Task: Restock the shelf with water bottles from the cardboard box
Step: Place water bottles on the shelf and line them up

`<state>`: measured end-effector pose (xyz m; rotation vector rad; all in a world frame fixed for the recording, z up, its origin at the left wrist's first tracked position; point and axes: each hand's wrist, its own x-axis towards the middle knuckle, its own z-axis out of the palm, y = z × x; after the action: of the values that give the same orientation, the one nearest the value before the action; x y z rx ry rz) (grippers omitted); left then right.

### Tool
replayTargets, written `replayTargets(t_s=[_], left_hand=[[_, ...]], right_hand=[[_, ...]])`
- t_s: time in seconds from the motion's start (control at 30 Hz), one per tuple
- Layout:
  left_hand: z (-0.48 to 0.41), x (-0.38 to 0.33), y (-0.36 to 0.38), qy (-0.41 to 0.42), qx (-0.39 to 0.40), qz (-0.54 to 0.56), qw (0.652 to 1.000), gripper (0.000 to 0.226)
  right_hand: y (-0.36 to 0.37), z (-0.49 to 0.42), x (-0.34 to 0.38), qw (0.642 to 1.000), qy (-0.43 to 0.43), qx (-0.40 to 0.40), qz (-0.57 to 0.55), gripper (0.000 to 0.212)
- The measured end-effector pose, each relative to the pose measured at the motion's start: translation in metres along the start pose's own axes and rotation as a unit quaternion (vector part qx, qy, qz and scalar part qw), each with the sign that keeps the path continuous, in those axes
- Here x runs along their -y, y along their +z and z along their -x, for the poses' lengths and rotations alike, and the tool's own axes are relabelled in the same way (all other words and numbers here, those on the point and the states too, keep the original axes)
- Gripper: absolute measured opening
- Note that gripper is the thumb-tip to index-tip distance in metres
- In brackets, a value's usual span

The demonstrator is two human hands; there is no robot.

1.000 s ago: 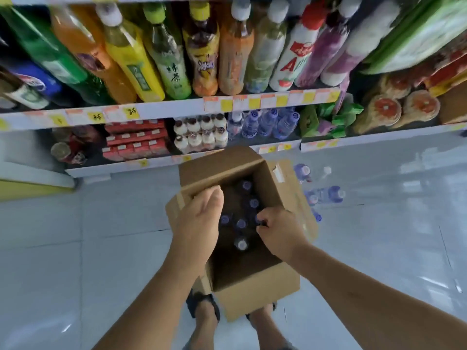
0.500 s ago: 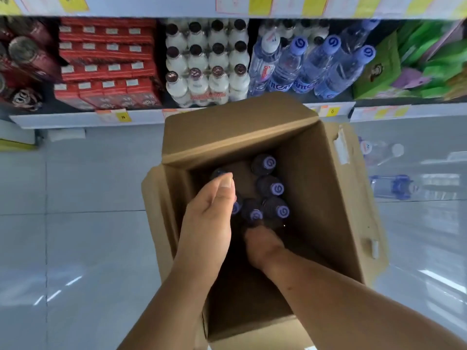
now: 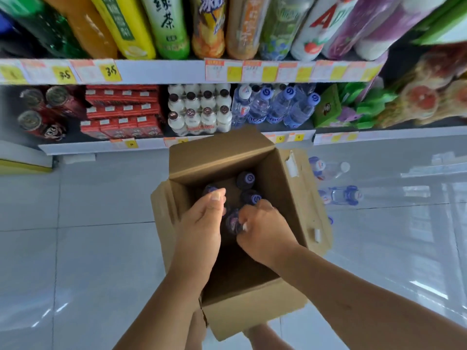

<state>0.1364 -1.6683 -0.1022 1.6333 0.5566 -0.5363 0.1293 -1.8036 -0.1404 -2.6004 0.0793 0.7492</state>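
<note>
Right hand (image 3: 265,233) pinching a water bottle (image 3: 233,221) by the neck inside the cardboard box (image 3: 219,152), frame centre. Left hand (image 3: 199,223) curling beside it, can't tell if it's holding anything. Neck-only grip risking a slip while lifting past the flap. Loose bottles (image 3: 338,195) lying right of box on glossy tile floor (image 3: 75,248), could be rolling underfoot. Shelf (image 3: 151,144) sitting directly above box in frame.

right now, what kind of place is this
Probably a small grocery shop: shelves lined with bottled drinks, yellow price tags on their edges, and a cardboard box of water bottles.
</note>
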Motion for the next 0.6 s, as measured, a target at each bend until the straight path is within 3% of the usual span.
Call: replayTargets(t_s=[0.1, 0.27, 0.4, 0.53, 0.6], left_hand=[[0.032, -0.044, -0.004, 0.011, 0.019, 0.025, 0.999, 0.059], [0.081, -0.137, -0.018, 0.040, 0.007, 0.025, 0.999, 0.040], [0.122, -0.216, -0.033, 0.091, 0.042, 0.061, 0.993, 0.018], [0.183, -0.296, -0.050, 0.166, 0.125, 0.051, 0.977, 0.043], [0.214, -0.333, -0.060, 0.199, 0.165, 0.049, 0.965, 0.033]], right_hand=[[-0.066, 0.033, 0.029, 0.996, -0.047, -0.074, -0.018, 0.016], [-0.186, 0.094, 0.087, 0.972, -0.110, -0.206, -0.036, 0.013], [-0.280, 0.151, 0.132, 0.952, -0.128, -0.258, -0.103, 0.018], [-0.388, 0.215, 0.177, 0.933, -0.176, -0.272, -0.155, 0.025], [-0.442, 0.245, 0.197, 0.930, -0.184, -0.255, -0.193, 0.024]])
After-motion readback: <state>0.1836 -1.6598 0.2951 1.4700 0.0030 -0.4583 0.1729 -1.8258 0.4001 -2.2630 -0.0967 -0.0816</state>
